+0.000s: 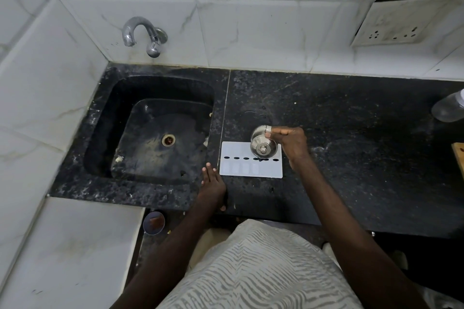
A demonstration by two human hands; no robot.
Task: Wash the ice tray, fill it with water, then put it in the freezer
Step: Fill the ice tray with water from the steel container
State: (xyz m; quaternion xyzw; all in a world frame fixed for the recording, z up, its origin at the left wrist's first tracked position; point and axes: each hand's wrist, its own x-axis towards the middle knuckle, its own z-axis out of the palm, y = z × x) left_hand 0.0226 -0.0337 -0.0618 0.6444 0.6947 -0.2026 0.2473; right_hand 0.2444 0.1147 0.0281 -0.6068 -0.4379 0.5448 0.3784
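A white ice tray (pixel 241 169) lies flat on the black granite counter (pixel 351 133), just right of the sink (pixel 105 133). My right hand (pixel 291 143) is shut on a small steel cup (pixel 261 142), held tilted over the tray's far right part. My left hand (pixel 212 183) rests flat on the counter at the tray's left edge, fingers apart, holding nothing. A chrome tap (pixel 143 32) juts from the tiled wall above the sink; no water runs from it.
The black sink has a drain (pixel 168 139) and some scraps on its floor. A clear plastic bottle (pixel 449 108) lies at the counter's right edge. A wooden piece (pixel 459 155) shows at far right. A wall socket (pixel 399 25) sits upper right.
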